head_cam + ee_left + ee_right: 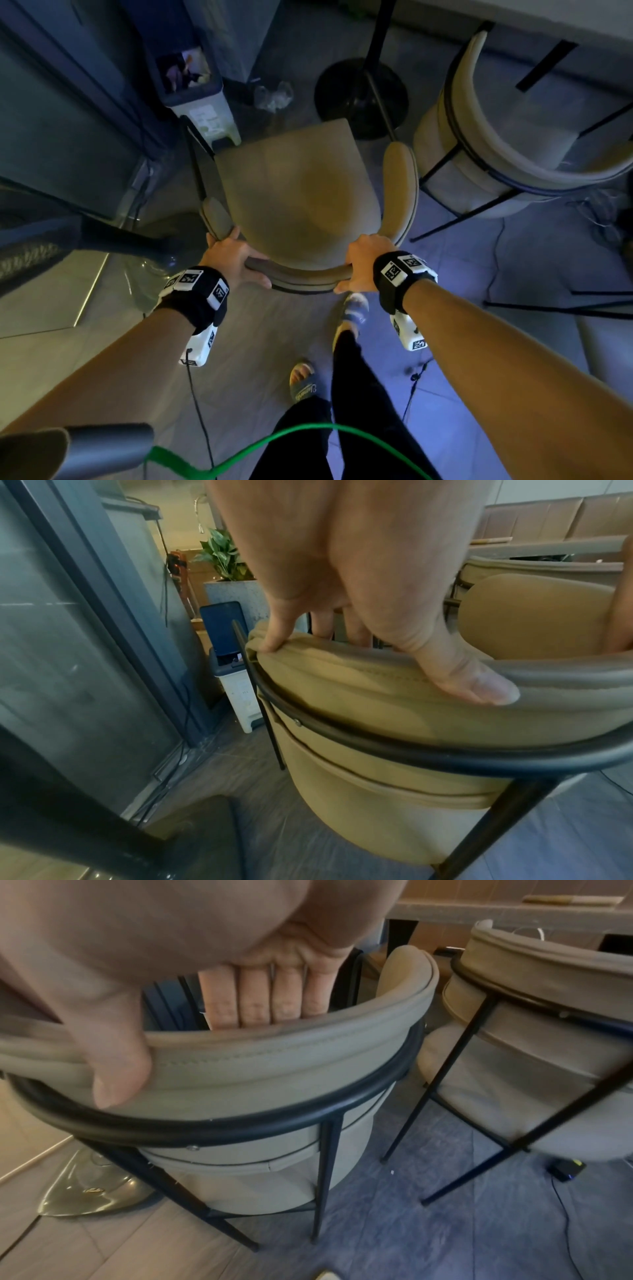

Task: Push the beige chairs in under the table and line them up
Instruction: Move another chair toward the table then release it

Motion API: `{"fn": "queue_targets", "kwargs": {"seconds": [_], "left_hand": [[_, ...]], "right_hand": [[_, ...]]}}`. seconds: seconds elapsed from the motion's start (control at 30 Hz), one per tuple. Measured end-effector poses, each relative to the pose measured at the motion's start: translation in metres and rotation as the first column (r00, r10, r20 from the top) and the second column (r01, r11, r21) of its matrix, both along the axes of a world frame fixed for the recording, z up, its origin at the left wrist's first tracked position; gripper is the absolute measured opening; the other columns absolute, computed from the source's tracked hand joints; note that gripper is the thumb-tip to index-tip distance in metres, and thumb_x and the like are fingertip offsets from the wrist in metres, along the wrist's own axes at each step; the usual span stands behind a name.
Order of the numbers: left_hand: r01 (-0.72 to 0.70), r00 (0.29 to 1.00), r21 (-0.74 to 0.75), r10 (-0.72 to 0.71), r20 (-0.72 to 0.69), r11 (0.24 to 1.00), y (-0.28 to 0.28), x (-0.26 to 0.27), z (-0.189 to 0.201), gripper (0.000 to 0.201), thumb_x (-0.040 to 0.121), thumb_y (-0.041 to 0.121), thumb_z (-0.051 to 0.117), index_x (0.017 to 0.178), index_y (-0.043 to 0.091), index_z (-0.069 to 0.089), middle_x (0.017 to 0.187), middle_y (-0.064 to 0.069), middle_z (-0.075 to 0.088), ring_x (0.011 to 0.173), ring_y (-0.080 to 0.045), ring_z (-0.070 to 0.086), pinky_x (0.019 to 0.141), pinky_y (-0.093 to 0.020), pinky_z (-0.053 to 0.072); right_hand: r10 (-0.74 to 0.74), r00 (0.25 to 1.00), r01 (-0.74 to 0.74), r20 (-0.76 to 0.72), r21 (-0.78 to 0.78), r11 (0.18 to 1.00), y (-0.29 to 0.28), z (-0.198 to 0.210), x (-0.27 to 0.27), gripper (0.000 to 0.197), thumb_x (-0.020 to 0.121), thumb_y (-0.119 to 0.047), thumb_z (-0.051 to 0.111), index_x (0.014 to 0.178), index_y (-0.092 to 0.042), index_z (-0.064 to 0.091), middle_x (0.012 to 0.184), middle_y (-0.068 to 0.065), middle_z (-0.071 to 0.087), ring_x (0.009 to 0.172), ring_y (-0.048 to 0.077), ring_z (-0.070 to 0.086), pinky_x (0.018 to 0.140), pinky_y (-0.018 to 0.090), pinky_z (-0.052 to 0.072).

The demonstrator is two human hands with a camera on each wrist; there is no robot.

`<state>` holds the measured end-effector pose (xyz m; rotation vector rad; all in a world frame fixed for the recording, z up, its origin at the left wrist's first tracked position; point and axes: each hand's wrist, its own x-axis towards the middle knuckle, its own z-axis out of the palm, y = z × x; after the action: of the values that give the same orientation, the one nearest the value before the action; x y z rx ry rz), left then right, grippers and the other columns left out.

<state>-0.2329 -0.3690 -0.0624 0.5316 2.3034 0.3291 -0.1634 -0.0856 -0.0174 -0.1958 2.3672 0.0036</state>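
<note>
At 12 o'clock: beige padded chair [294, 192], black frame, left hand [233, 258] and right hand [364, 263] both gripping its backrest; second chair [507, 150] at 2 o'clock, two total.

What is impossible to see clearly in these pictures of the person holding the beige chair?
- Right hand fingertips: right wrist view, hidden behind the curved padded backrest of the beige chair with black metal legs.
- Pale table top: head view, cut off by the top edge; how far the second beige chair sits under it is unclear.
- Contents of the open white bin: head view, too dark.
- Left hand fingertips: left wrist view, behind the backrest.
</note>
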Motion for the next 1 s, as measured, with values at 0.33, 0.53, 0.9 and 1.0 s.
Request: {"fn": "queue_targets", "kwargs": {"seconds": [0.33, 0.53, 0.9, 1.0], "left_hand": [[-0.04, 0.999, -0.078, 0.039, -0.019, 0.996, 0.061, -0.074, -0.006, 0.084, 0.038, 0.095, 0.054, 0.114, 0.061, 0.058, 0.151, 0.01, 0.043, 0.15, -0.031, 0.014, 0.118, -0.064, 0.003], [-0.074, 0.997, -0.069, 0.073, -0.022, 0.995, 0.108, -0.11, 0.004, 0.069, 0.056, 0.072, 0.074, 0.12, 0.049, 0.062, 0.149, 0.009, 0.048, 0.152, -0.024, 0.004, 0.116, -0.062, -0.001], [0.002, 0.999, -0.144, 0.006, 0.051, 0.99, 0.129, -0.145, 0.005, 0.085, 0.04, 0.09, 0.063, 0.117, 0.052, 0.064, 0.144, 0.004, 0.053, 0.148, -0.03, 0.017, 0.111, -0.071, 0.004], [-0.003, 1.0, -0.111, 0.005, 0.011, 0.994, 0.124, -0.142, 0.0, 0.096, 0.032, 0.098, 0.051, 0.117, 0.054, 0.062, 0.151, 0.005, 0.045, 0.15, -0.028, 0.011, 0.112, -0.072, 0.004]], "right_hand": [[0.067, 0.998, -0.067, 0.003, -0.044, 0.997, 0.072, -0.005, -0.082, 0.063, 0.071, -0.078, 0.06, 0.078, -0.017, 0.072, 0.064, -0.001, 0.059, 0.067, 0.024, 0.06, 0.062, 0.03, 0.049], [0.017, 1.0, -0.018, -0.008, -0.085, 0.996, 0.113, -0.009, -0.121, 0.057, 0.074, -0.073, 0.063, 0.083, -0.018, 0.073, 0.067, 0.0, 0.064, 0.064, 0.021, 0.062, 0.067, 0.035, 0.058], [-0.208, 0.977, 0.214, 0.052, -0.197, 0.957, 0.14, -0.027, -0.124, 0.066, 0.082, -0.062, 0.065, 0.131, -0.018, 0.06, 0.139, 0.012, 0.055, 0.146, 0.032, 0.027, 0.111, 0.051, 0.038], [-0.347, 0.935, 0.355, 0.079, -0.23, 0.906, 0.133, -0.024, -0.119, 0.062, 0.082, -0.051, 0.072, 0.132, -0.017, 0.059, 0.141, 0.012, 0.053, 0.146, 0.033, 0.027, 0.111, 0.051, 0.039]]}}
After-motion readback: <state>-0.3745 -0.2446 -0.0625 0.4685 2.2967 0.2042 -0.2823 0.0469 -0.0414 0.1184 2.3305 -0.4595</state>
